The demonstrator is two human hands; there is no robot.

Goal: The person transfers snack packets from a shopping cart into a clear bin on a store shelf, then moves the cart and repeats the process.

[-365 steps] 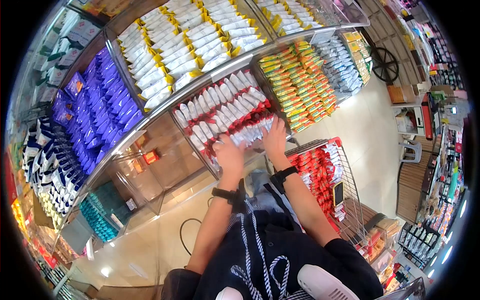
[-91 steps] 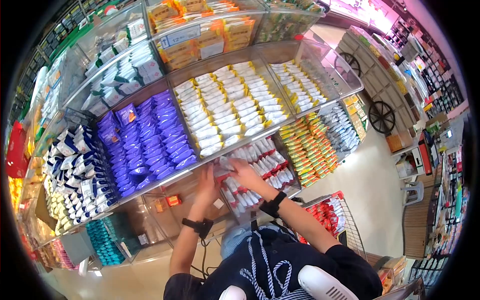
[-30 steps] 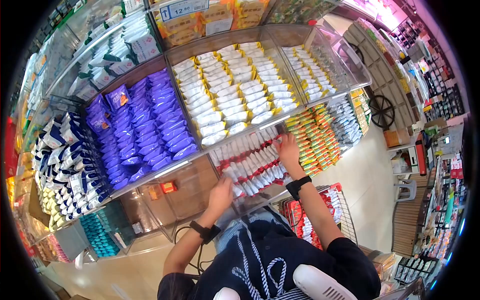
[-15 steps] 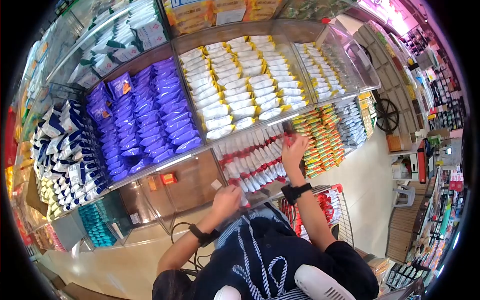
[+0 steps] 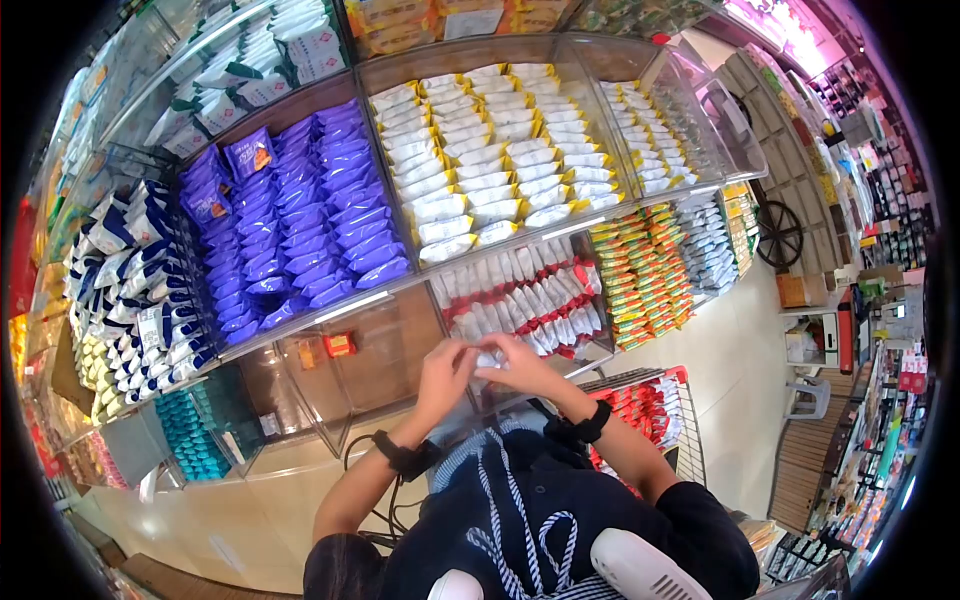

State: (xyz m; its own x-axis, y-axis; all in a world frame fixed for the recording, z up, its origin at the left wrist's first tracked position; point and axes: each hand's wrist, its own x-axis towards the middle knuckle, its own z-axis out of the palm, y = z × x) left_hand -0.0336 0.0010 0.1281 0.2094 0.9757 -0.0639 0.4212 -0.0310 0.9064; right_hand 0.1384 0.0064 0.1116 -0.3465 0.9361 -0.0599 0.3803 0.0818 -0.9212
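In front of my body, my left hand and my right hand are close together, fingers closed on a small white packet. Most of that packet is hidden by the fingers. Just beyond them is a low bin with rows of white-and-red packets, lying side by side. To its right stand rows of green-and-orange packets.
White-and-yellow packets and purple packets fill the upper bins. One small red-orange packet lies in the brown compartment at left. A wire shopping cart holding red-and-white packets stands at my right side.
My right hand has come back from the right end of the white-and-red rows to meet my left hand, which has moved slightly up. Both now hold the small packet.
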